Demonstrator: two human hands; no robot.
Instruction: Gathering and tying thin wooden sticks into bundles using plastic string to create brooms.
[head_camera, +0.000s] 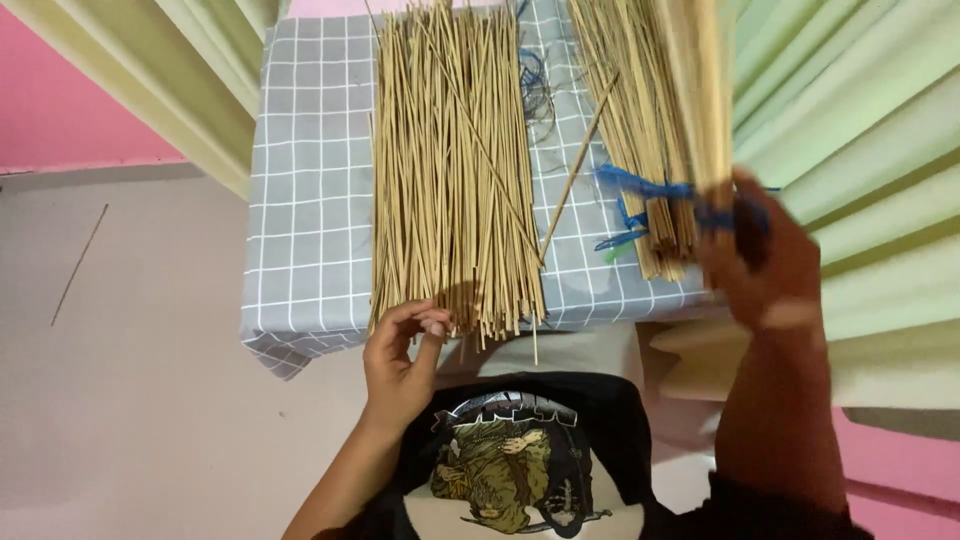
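A wide heap of thin pale bamboo sticks (450, 170) lies loose on a grey checked cloth (305, 200) covering a low table. My left hand (400, 360) hovers at the near ends of this heap, fingers curled and pinching at the stick tips. My right hand (760, 255), blurred by motion, grips a bundle of sticks (700, 80) that rises toward the top of the view. A second bundle (645, 130) tied with blue string (635, 185) lies on the cloth just left of that hand. One loose stick (580, 160) lies slanted between the heap and the tied bundle.
Dark blue thread (538, 85) is tangled on the cloth behind the heap. Pale green pleated fabric (870, 130) hangs at the right and upper left. A single stick (80, 262) lies on the floor at left. Pink wall (60, 100) stands behind.
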